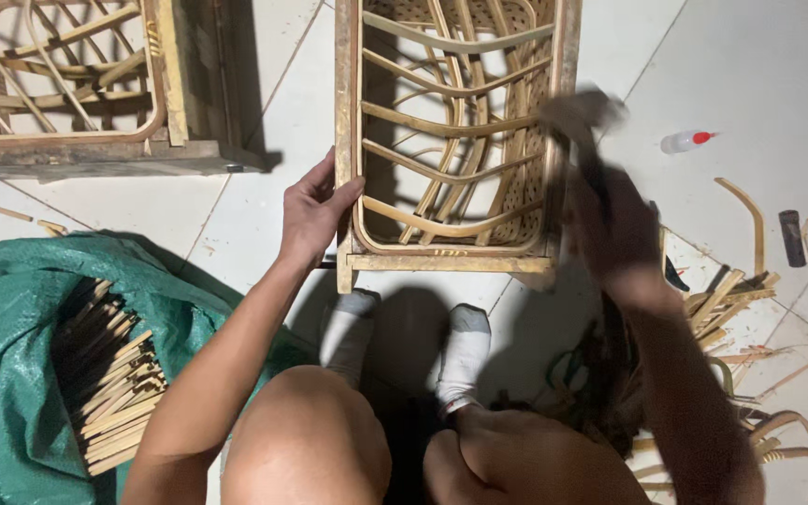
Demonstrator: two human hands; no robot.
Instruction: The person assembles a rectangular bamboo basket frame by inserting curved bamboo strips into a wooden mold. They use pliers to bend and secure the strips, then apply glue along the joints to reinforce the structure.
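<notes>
A wooden frame with curved rattan slats (451,168) lies on the white tile floor in front of my feet. My left hand (315,210) grips its left post near the lower corner. My right hand (614,224) is blurred with motion and is shut on a dark-handled hammer (584,126), whose head is at the frame's right post. My socked feet sit just below the frame's bottom rail.
A second rattan frame (67,84) lies at the top left. A green tarp (11,374) holds a bundle of cut bamboo sticks (114,393). A small glue bottle (686,141), bent strips and wood scraps (731,299) lie at the right.
</notes>
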